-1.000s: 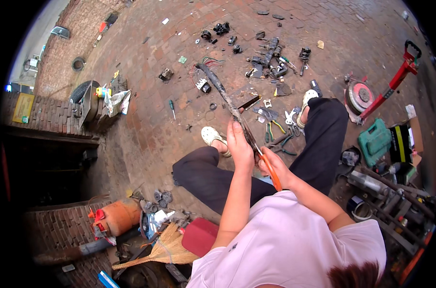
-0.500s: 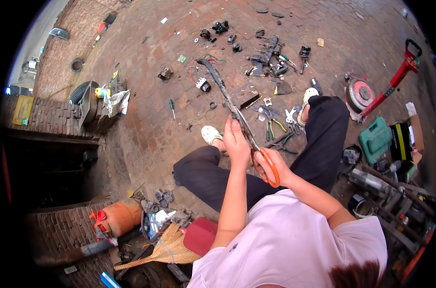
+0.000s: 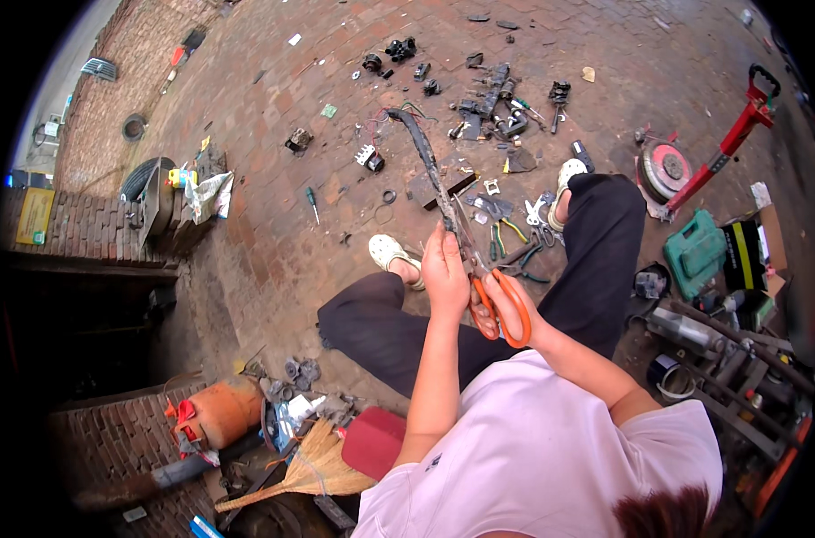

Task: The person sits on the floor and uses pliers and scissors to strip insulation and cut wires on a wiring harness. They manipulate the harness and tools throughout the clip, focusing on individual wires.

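My left hand is closed round a dark, taped wiring harness. The harness runs up and away from me, bends left at its far end, and thin red and green wires come out there. In my right hand are scissors with orange handles, fingers through the loops. Their metal blades lie alongside the harness just beyond my left hand; whether they touch it I cannot tell. The handles stand apart. Beyond the hands, a white-and-black connector sits on the bricks beside the loose wires.
Pliers and other hand tools lie between my feet. Farther off are several dark car parts and a screwdriver. A red jack and green case stand right; an orange gas cylinder and broom lie left.
The orange scissor handles have spread wider apart, and the blades have parted. The far end of the harness has swung slightly right. The whole view has shifted a little.
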`<move>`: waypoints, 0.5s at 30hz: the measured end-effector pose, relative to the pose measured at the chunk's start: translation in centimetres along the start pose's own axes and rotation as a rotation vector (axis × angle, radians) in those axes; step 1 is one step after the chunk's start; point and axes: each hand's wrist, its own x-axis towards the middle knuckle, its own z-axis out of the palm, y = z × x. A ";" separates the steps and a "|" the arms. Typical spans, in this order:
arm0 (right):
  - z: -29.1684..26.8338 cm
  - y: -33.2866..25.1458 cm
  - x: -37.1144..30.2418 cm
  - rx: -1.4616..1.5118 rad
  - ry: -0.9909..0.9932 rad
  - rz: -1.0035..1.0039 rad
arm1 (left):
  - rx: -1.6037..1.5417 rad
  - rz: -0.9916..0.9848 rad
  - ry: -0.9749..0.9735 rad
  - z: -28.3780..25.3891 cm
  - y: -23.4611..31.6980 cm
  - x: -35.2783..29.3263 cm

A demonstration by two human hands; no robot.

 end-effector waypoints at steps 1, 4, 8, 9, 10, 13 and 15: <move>0.0 -0.1 0.1 -0.031 0.022 -0.007 | 0.008 0.006 -0.005 -0.1 -0.3 -0.2; -0.2 -0.2 0.9 -0.109 0.043 -0.033 | 0.035 0.044 -0.022 -0.3 -0.9 -0.6; -0.3 -1.5 1.6 -0.011 0.074 -0.067 | 0.170 0.218 -0.025 -0.2 0.4 -0.7; -0.4 -1.1 1.9 -0.046 0.068 -0.096 | 0.214 0.230 -0.026 -0.3 0.2 -0.5; -0.5 -0.9 2.1 -0.067 0.077 -0.087 | 0.258 0.242 -0.027 -0.4 0.1 -0.4; -0.9 -0.5 2.4 -0.100 0.106 -0.074 | 0.379 0.284 -0.054 -0.9 1.4 -0.4; -0.7 -0.5 2.5 -0.117 0.123 -0.084 | 0.439 0.306 -0.063 -1.2 1.6 -0.4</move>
